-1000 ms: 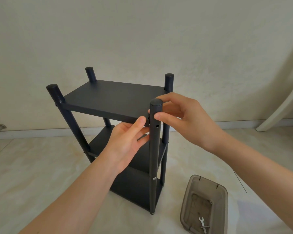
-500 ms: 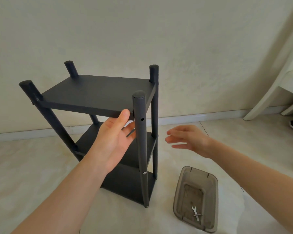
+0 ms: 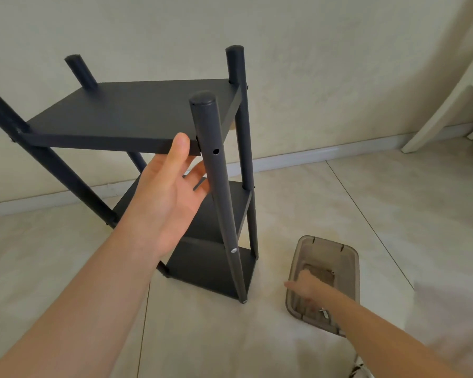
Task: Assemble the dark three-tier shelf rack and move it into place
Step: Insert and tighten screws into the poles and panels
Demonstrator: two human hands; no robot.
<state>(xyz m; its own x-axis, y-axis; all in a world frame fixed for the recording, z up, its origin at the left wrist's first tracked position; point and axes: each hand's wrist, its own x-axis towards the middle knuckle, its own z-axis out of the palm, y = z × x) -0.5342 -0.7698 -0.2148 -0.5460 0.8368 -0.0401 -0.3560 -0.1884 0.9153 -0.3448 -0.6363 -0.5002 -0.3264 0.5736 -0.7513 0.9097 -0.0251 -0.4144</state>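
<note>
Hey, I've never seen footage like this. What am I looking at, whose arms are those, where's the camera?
No machine here: these are a person's bare arms, filmed by one wide camera on their head, looking down. On the floor stands a dark three-tier rack. The left hand rests against the front edge of its top shelf, beside a post with an empty screw hole. The right hand, blurred, is in a translucent plastic box holding a small wrench. Nothing is plainly gripped.
</note>
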